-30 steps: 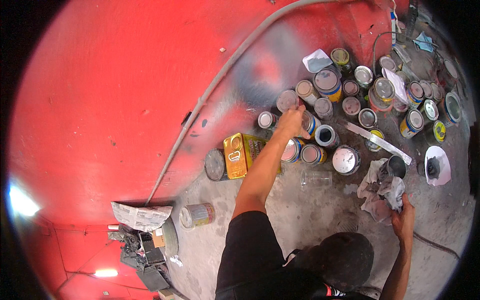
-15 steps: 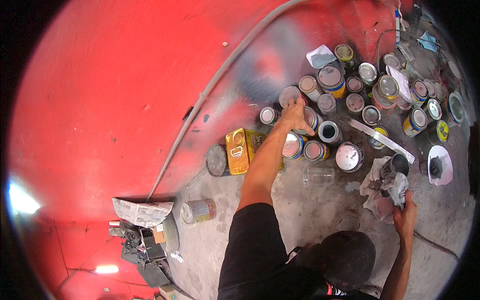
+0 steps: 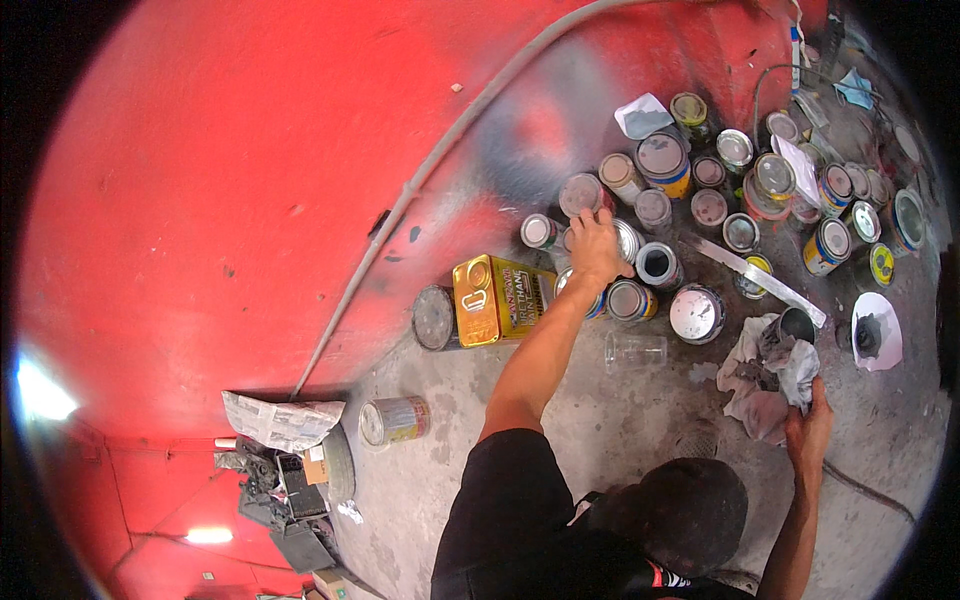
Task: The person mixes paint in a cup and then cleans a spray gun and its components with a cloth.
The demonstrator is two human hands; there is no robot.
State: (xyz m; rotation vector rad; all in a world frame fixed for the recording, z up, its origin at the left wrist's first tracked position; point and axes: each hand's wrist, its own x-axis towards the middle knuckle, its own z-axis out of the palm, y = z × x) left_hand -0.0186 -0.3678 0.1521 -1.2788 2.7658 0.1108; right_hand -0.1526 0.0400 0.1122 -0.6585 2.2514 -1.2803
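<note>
My left hand reaches out among the paint cans, its fingers bent over the top of a round paint can with a silvery lid. The hand covers much of that can, so the fingers' exact hold is partly hidden. Just beyond the fingertips stands another can with a dusty lid. On the right, my right hand grips a crumpled grey-white rag. A dark cup rests against the rag's upper folds.
Several paint cans crowd the far right floor, with a flat pale strip lying over them. A yellow rectangular tin stands left of my arm. Nearer are a clear cup on its side and a lone can. A red wall rises left.
My left hand has drawn slightly nearer and to the right, and its fingers, spread before, are now bent closer over the can. My right hand and the rag have hardly moved.
</note>
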